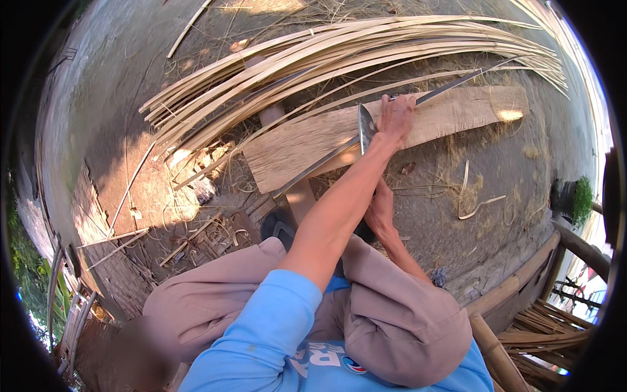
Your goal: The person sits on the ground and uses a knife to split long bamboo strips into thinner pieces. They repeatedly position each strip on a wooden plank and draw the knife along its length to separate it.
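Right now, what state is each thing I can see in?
Left hand: closed over the dark strip
Right hand: partly hidden, grip unclear
Blade: bare, partly hidden
Dark strip: lying across the board
Board: broad face up
Pale strips: heaped side by side
Offcuts: scattered
Plant: green, leafy

Thin dark strip (pixel 450 85), slanted over board (pixel 294 144), metal blade (pixel 366 125) crosswise
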`<state>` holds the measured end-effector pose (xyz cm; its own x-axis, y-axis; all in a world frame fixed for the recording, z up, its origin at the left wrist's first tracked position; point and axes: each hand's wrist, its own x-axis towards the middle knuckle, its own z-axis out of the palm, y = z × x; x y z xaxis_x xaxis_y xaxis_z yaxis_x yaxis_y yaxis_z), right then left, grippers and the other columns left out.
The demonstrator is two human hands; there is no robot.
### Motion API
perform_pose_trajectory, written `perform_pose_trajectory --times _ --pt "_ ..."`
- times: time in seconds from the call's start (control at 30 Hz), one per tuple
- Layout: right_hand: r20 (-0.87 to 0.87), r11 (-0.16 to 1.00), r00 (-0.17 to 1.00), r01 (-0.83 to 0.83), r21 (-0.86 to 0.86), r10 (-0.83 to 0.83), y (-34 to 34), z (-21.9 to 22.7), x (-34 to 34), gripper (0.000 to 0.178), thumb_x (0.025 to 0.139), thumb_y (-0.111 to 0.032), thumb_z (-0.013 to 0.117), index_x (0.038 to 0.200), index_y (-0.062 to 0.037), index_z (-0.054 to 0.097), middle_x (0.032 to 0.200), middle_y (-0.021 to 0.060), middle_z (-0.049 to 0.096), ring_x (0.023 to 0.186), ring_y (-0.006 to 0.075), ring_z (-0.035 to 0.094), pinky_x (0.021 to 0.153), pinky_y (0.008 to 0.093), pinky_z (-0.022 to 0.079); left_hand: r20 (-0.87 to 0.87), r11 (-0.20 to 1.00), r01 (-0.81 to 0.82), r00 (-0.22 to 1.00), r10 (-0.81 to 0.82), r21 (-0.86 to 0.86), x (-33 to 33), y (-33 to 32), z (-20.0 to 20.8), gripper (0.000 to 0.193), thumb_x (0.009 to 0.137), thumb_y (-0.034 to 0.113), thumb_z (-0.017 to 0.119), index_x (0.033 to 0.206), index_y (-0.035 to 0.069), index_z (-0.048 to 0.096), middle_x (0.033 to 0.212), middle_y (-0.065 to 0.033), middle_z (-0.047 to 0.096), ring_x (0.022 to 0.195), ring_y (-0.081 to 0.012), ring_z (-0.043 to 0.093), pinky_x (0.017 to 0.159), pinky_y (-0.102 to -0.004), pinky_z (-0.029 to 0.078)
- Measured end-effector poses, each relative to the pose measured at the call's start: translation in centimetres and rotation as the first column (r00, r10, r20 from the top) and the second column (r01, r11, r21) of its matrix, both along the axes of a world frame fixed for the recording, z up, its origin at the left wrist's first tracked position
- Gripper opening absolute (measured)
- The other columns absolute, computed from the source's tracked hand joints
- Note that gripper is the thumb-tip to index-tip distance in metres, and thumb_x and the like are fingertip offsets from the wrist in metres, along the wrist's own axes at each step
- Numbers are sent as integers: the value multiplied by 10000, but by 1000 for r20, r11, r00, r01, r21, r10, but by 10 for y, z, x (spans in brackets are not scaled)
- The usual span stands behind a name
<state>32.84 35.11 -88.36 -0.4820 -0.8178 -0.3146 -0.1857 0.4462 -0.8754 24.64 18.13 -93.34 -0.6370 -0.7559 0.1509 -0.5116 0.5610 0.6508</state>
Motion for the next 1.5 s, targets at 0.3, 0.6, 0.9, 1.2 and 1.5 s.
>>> perform_pose_trajectory --times 0.3,0.6,0.9,1.2,1.5 --pt "38 932 934 -357 64 355 24 -6 22 252 1012 -137 556 1139 72 618 709 114 691 565 155 652 538 340 525 -59 999 23 998 -22 25 0 -3 -3 252 995 140 517 1180 66 672 966 -156 675 900 -338 634 909 -473 417" --pt "178 923 912 -382 37 370 30 -25 40 350 917 -166 681 1192 46 644 936 189 740 820 273 720 731 399 566 9 989 69 997 -71 130 4 -6 10 202 1005 117 479 1118 72 640 1075 -139 659 1052 -363 554 942 -455 468" --pt "250 984 952 -165 -65 176 13 -37 10 314 885 -239 794 1050 9 696 962 136 740 928 277 727 820 397 572 -45 999 -33 998 34 16 7 16 14 304 997 267 578 1238 114 682 1017 -130 679 907 -310 635 942 -469 402" --pt "590 983 786 167 83 -183 -29 -13 54 290 950 -261 765 1058 -35 619 845 45 660 690 118 610 648 310 518 -48 1000 -16 999 17 9 21 41 29 401 934 366 693 1246 115 721 1056 -139 724 1011 -275 696 1007 -491 427" --pt "675 990 729 143 15 -115 -11 -11 34 230 964 -232 724 962 -40 597 771 35 632 590 115 614 560 285 505 587 719 299 425 -689 627 176 -91 205 473 1007 437 570 990 15 782 833 -124 759 763 -241 733 725 -395 579"
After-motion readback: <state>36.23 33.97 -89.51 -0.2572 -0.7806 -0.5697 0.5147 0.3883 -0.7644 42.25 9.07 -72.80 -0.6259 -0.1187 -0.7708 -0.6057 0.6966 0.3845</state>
